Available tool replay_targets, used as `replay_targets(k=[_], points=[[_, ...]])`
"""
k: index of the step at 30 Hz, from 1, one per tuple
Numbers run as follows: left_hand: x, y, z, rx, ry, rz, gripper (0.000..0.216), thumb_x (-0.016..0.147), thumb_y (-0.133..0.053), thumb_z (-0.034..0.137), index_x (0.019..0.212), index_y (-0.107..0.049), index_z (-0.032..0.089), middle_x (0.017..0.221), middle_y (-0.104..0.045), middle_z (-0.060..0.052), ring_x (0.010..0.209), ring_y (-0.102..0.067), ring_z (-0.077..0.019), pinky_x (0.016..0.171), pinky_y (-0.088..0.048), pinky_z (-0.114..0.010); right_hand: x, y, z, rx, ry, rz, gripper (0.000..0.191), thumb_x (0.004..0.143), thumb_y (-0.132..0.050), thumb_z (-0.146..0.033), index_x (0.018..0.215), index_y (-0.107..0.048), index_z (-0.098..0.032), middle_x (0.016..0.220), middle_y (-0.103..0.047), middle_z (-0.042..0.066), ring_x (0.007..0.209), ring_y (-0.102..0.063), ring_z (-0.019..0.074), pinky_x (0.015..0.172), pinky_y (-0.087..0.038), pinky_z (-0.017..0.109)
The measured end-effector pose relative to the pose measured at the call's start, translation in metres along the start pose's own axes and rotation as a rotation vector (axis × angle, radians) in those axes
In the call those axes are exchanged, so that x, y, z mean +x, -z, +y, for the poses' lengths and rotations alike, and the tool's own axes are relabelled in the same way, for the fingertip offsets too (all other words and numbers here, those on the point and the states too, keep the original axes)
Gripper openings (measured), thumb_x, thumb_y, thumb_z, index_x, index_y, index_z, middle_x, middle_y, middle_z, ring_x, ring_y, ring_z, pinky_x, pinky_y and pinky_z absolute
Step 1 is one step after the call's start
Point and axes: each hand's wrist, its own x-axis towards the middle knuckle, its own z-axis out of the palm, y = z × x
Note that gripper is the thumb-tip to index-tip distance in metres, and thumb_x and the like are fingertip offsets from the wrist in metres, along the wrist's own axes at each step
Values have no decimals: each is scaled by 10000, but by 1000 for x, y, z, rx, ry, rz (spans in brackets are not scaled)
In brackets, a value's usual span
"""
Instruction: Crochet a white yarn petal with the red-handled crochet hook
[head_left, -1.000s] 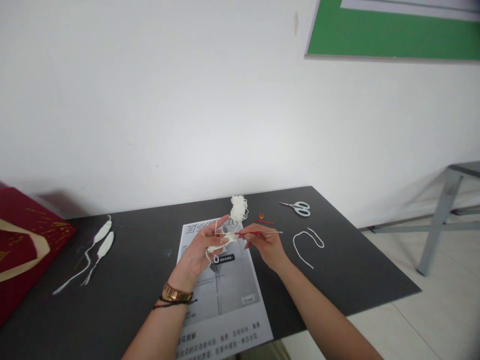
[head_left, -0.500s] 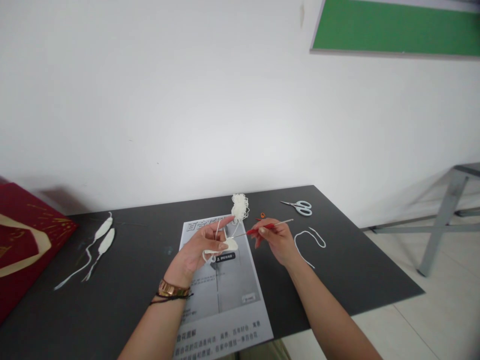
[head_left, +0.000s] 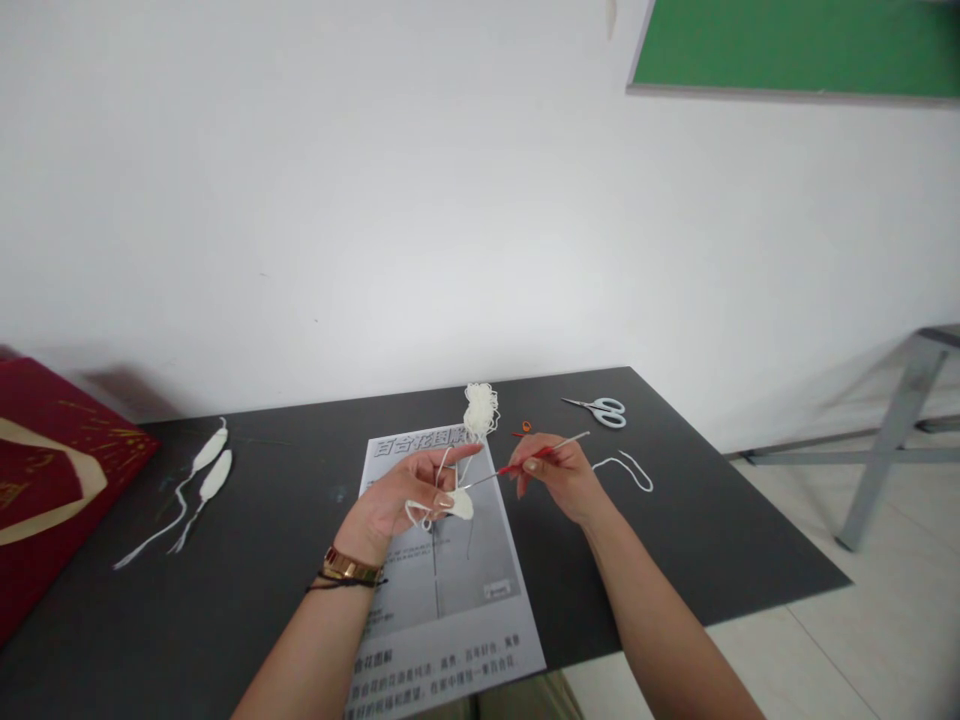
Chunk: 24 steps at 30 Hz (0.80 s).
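My left hand [head_left: 397, 505] pinches a small cream crochet piece [head_left: 460, 504] above a printed instruction sheet [head_left: 442, 570], with yarn looped over its raised fingers. My right hand [head_left: 559, 475] grips a red-handled crochet hook [head_left: 525, 461], whose metal tip points left to the piece. A strand runs up from my left hand to a loose cream yarn bundle [head_left: 479, 409] lying at the sheet's far edge.
On the dark table [head_left: 225, 600] lie two finished cream petals with tails [head_left: 206, 468] at the left, pale blue scissors [head_left: 602, 410] at the back right, a cut yarn strand [head_left: 626, 466], a small orange marker [head_left: 526, 428]. A red box [head_left: 45, 480] sits far left.
My right hand has drawn the hook out to the right and upward. The crochet piece in my left hand has dropped slightly. The camera has tilted a little.
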Motion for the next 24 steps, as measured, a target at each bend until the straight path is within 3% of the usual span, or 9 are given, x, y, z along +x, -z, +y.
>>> replay_targets(k=[6,12,20,22,24], points=[[0,3,-1,43,20,-37,754,544,-768,66,1275,-598,138,541,-534,52,384,-361,-40,369,-191,-193,-1,0,-2,38,-43,-10,153,717,-776,-318,723,-723,-175,642,-682,15,500,-608,129,443,-531,244],[-2,-2,-1,127,-16,-23,768,544,-783,105,1286,-589,139,567,-547,40,423,-392,-59,403,-223,-204,0,-4,0,121,-119,76,214,684,-801,-358,707,-712,-165,604,-707,17,474,-614,120,446,-540,222],[-1,-14,4,312,-219,179,658,655,-785,131,1279,-593,213,637,-548,50,527,-449,-85,519,-321,-219,6,-9,20,257,-302,276,211,721,-768,-348,771,-722,-148,538,-669,-16,410,-555,59,432,-542,149],[1,-17,3,357,-274,247,546,659,-779,125,1185,-651,198,620,-547,55,531,-448,-92,540,-336,-228,6,-10,24,262,-325,312,208,715,-769,-336,783,-725,-144,551,-677,-10,419,-559,60,457,-559,159],[4,-21,1,394,-315,301,285,644,-779,112,919,-725,163,606,-571,35,576,-496,-118,587,-369,-246,6,-11,26,247,-329,342,214,707,-772,-332,793,-727,-141,570,-690,-1,429,-568,64,483,-573,176]])
